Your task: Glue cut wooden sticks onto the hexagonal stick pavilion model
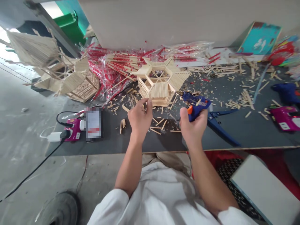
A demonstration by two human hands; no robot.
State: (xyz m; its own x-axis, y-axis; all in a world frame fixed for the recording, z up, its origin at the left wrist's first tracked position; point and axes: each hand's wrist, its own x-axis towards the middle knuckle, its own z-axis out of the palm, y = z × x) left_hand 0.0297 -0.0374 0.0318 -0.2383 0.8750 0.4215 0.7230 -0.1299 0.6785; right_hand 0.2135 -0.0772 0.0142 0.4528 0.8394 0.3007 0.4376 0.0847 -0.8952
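Note:
My right hand (pixel 194 125) is wrapped round a blue hot glue gun (pixel 197 104) with an orange trigger. Its nozzle points left, toward the front right of a wooden-stick model (pixel 159 90) with flared panels around an open centre. At the model's front left edge is my left hand (pixel 140 117), thumb and forefinger drawn together in a pinch. Whatever lies between those fingertips is too small to make out. Short cut sticks (pixel 160 125) are scattered on the dark table between my hands. Blue cutters (pixel 221 126) rest just right of the glue gun.
A larger stick model (pixel 67 75) stands at the left. Bagged red-tipped sticks (pixel 119 65) lie along the back. A phone (pixel 94 123) and a magenta power strip (pixel 73 129) with cords are at left. Another power strip (pixel 284 118) and a second glue gun (pixel 287 93) sit at right.

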